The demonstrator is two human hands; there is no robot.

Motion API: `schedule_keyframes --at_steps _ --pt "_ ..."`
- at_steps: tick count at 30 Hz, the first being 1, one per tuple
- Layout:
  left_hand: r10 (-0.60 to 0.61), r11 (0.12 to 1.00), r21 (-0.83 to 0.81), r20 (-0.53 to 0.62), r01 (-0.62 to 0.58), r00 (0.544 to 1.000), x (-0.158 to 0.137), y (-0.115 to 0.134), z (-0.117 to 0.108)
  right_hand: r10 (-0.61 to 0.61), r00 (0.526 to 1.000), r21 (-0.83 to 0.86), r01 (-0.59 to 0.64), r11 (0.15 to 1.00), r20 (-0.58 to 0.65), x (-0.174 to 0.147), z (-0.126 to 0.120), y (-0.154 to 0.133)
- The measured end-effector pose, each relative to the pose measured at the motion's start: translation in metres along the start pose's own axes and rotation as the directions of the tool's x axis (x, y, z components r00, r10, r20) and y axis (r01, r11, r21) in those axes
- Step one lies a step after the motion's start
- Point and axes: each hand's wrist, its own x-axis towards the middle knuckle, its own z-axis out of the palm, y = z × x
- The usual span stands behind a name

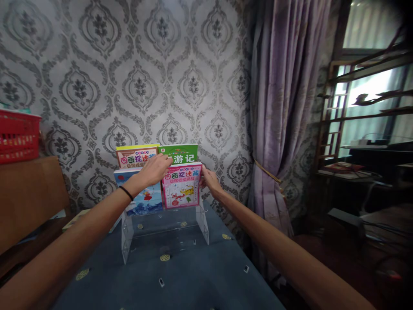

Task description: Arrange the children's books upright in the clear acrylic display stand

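Note:
A pink picture book (181,189) stands in the front row of a clear display stand (202,224), leaning back a little. My right hand (210,181) grips its right edge, with the thumb side near the upper corner. Across the book's top left corner lies my left hand (156,168), fingers bent over it and partly hidden. Left of the pink book is a blue-covered book (145,199), below my left hand. Behind these, in the back row, stand a brown and yellow picture book (129,157) and a green book (185,156).
The stand rests on a dark blue tablecloth (180,284) against a patterned wall. A cardboard box (32,193) with a red basket (19,135) on top is at the left. To the right hangs a purple curtain (277,107), with a wooden shelf (342,116) beyond.

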Motion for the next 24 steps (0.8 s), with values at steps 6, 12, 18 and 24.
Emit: schedule_keyframes --at_steps 6,12,18,24 --pt "-0.038 0.999 -0.036 0.076 0.041 0.996 0.005 0.006 -0.004 -0.039 0.999 0.047 0.038 0.998 0.005 0.003 -0.001 -0.003" --pt "0.030 0.999 0.044 0.004 -0.030 1.000 0.000 0.015 -0.009 -0.109 0.994 0.039 0.107 0.993 0.034 0.011 -0.007 -0.007" --pt "0.053 0.995 0.089 0.005 -0.053 0.999 -0.004 0.018 -0.008 -0.154 0.987 -0.006 0.154 0.988 0.049 0.015 -0.011 -0.005" --pt "0.037 0.996 0.085 0.001 -0.037 0.999 0.000 0.019 -0.004 -0.159 0.986 -0.028 0.160 0.987 0.055 0.012 -0.010 -0.003"
